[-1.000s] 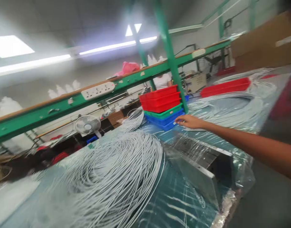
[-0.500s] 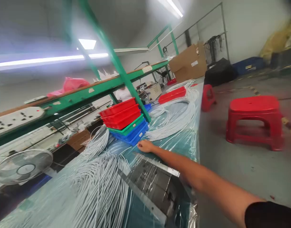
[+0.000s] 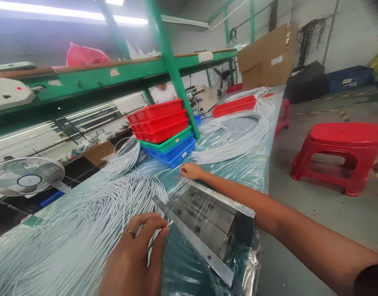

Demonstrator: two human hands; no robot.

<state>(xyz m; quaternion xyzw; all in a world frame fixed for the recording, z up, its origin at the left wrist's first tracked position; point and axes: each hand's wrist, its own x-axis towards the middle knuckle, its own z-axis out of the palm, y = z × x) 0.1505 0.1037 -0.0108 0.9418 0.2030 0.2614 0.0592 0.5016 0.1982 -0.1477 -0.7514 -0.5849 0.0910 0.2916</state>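
My left hand [image 3: 139, 250] pinches a white cable [image 3: 169, 223] between thumb and fingers, its short end poking out toward a metal fixture [image 3: 204, 216]. This fixture has two raised side rails and dark screws, and clear film lies over part of it. Past its far end, my right hand [image 3: 190, 171] is closed just in front of the blue trays [image 3: 179, 156]; whatever its fingers hold is too small to make out. A large bundle of white cables [image 3: 127, 205] spreads over the table left of the fixture, partly behind my left hand.
Red trays [image 3: 159, 123] are stacked on green and blue ones beside a green shelf post [image 3: 173, 70]. Coiled white cables [image 3: 238, 139] and another red tray [image 3: 235, 106] lie farther back. A fan [image 3: 28, 176] stands left, a red stool [image 3: 339, 152] right. A person [image 3: 164, 93] is behind the shelf.
My left hand has come into view from below with a white cable in its fingers. My right hand stays closed beyond the fixture. The whole view has shifted and tilted.
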